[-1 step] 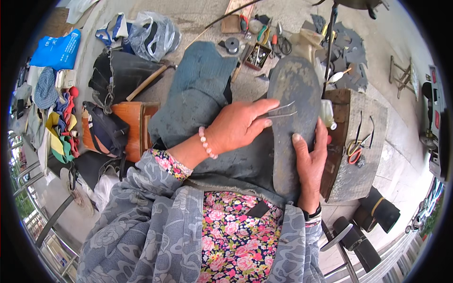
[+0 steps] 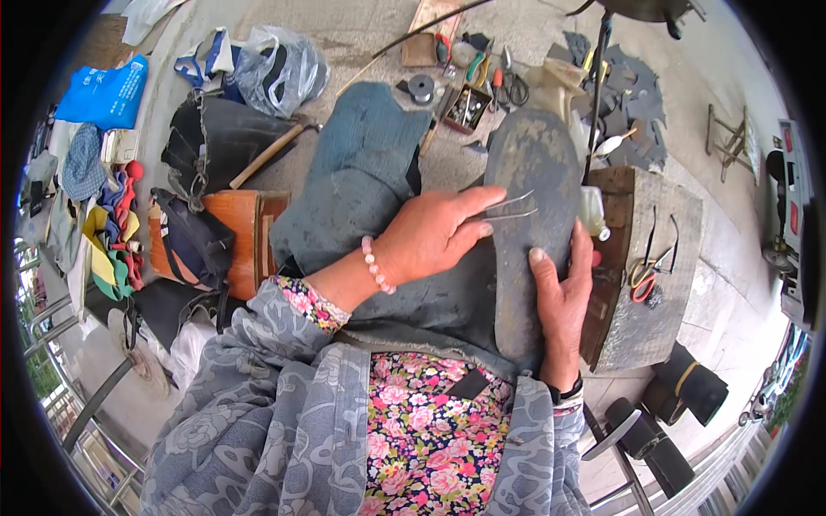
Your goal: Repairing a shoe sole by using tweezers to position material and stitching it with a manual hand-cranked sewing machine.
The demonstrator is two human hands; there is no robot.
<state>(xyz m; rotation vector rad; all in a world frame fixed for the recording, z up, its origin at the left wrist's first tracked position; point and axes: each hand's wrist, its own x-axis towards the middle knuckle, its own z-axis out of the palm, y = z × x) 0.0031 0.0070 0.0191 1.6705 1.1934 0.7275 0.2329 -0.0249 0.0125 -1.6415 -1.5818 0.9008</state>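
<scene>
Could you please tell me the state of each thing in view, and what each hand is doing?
left hand: grip shut on thin metal tool, tip against the sole
right hand: grip steadying shoe sole
shoe sole: bottom up, lying lengthwise on the lap
hammer: lying on ground, untouched
scissors: resting on wooden block

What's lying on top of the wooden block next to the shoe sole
On the wooden block lie orange-handled scissors and a thin dark cord. A small pale bottle sits at its left edge. The right hand and shoe sole cover the near-left corner.
</scene>
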